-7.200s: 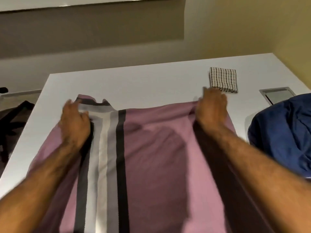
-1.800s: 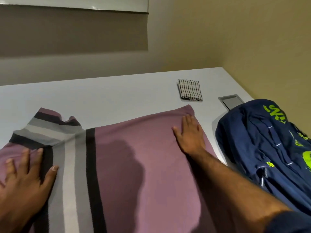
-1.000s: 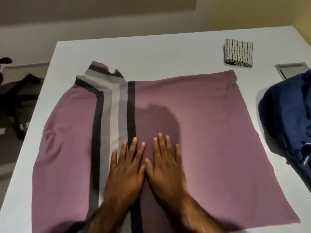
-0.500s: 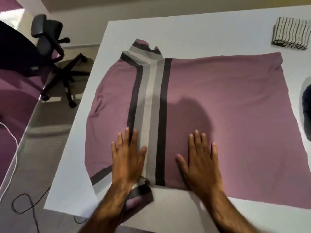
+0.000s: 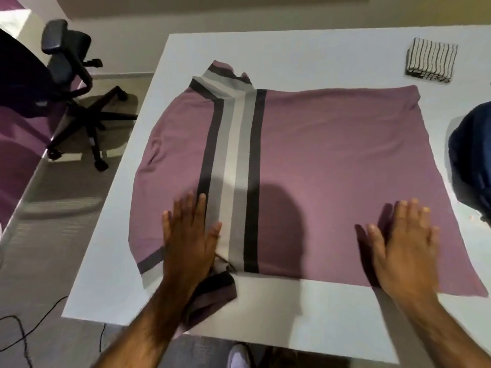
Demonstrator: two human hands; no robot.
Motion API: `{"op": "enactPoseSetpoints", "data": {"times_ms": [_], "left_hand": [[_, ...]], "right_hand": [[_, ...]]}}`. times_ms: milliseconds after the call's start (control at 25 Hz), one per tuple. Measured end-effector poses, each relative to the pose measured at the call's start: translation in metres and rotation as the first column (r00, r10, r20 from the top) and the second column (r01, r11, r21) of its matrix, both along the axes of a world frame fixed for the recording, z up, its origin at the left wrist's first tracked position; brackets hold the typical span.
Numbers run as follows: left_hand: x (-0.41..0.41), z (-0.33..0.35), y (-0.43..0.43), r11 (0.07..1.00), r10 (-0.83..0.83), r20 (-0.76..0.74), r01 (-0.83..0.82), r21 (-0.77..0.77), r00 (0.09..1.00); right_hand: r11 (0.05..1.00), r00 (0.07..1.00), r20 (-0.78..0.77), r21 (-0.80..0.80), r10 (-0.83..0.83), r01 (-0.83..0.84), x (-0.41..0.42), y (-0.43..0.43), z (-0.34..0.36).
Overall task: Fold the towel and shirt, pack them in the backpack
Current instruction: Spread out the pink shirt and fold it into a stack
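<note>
The mauve shirt (image 5: 332,160), with black, grey and white stripes, lies spread flat on the white table (image 5: 305,317). My left hand (image 5: 190,243) presses flat on its near left part beside the stripes, fingers straight. My right hand (image 5: 403,248) presses flat on the shirt's near right part. One sleeve sticks out under my left wrist toward the table's front edge. The folded checked towel (image 5: 430,61) sits at the far right of the table. A part of the dark blue backpack (image 5: 473,166) shows at the right edge.
A black office chair (image 5: 69,83) stands on the floor to the left of the table. Black cables (image 5: 16,330) trail across the floor at the lower left. The table's front edge is just below my forearms.
My hands have slid apart over the shirt's near edge, the right one moving far to the right. The view has shifted slightly right.
</note>
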State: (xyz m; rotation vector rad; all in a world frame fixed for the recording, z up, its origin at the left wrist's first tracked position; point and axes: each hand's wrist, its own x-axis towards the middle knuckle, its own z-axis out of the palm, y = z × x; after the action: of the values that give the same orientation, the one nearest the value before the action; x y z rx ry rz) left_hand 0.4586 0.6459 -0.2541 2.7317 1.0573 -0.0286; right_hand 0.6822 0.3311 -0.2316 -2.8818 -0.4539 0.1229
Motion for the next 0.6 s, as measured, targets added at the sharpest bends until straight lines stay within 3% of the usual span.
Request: {"op": "enactPoseSetpoints", "data": {"times_ms": [120, 400, 480, 600], "left_hand": [[-0.006, -0.02, -0.026, 0.996, -0.085, -0.054, 0.085, -0.01, 0.995], [-0.065, -0.018, 0.035, 0.994, -0.104, -0.008, 0.104, 0.033, 0.995], [-0.077, -0.009, 0.04, 0.99, -0.142, 0.024, 0.141, 0.014, 0.99], [-0.119, -0.004, 0.04, 0.903, -0.428, 0.021, 0.427, 0.041, 0.904]], "right_hand": [[0.953, 0.956, -0.06, -0.083, 0.286, -0.291, -0.055, 0.052, -0.032], [0.995, 0.998, -0.041, -0.093, -0.041, 0.037, -0.028, -0.033, -0.036], [0.993, 0.998, -0.064, -0.12, -0.023, 0.015, -0.027, -0.058, -0.031], [0.968, 0.988, -0.122, -0.218, 0.096, -0.121, -0.034, -0.099, -0.026]]}}
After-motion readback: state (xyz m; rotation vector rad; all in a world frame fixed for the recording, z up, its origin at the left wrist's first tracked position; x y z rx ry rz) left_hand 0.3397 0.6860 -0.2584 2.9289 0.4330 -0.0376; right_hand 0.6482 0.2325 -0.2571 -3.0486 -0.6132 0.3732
